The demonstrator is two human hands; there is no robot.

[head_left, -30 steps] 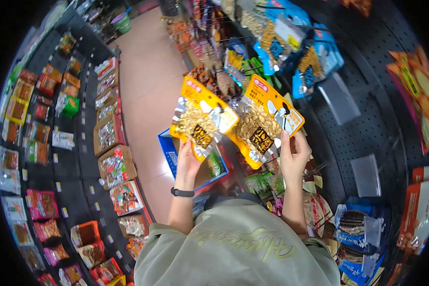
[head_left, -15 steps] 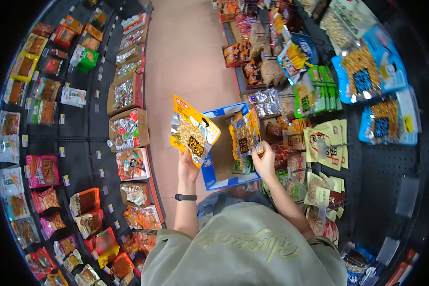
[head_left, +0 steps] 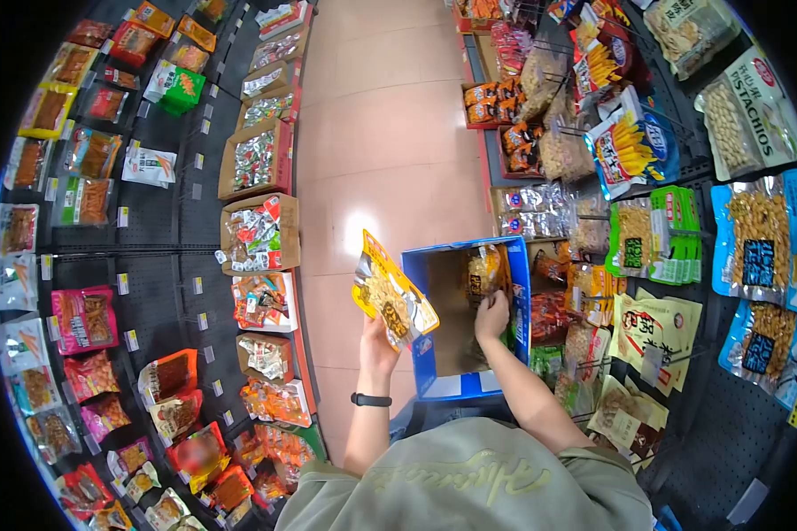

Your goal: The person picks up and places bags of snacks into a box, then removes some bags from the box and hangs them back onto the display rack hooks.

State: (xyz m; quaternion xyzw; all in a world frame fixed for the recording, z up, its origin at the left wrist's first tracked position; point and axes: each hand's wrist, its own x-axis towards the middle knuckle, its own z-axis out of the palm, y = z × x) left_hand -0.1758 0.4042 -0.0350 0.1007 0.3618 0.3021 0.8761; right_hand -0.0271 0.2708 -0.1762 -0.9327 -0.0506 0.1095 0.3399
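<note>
In my left hand (head_left: 379, 350) is a yellow snack bag (head_left: 393, 299) with a clear window of pale pieces and a dark label, pinched at its lower edge and tilted over the aisle. My right hand (head_left: 493, 317) reaches into an open blue-and-white cardboard box (head_left: 422, 354) in front of my body. Its fingers are closed at the lower end of a second yellow snack bag (head_left: 485, 271), which stands against the box's right inner wall. My fingertips are partly hidden there. The box's brown inside shows on the left.
Blue nut bags (head_left: 757, 234), green bags (head_left: 633, 234) and cream bags (head_left: 651, 341) hang on hooks at the right. Snack cartons (head_left: 261, 234) line the left shelf's edge, with packets behind. A tiled aisle floor (head_left: 376, 115) runs between the shelves.
The view has shifted, and the box looks more upright. My right hand and the second yellow bag have gone deeper into the box. My left hand still holds its bag, now tilted more.
</note>
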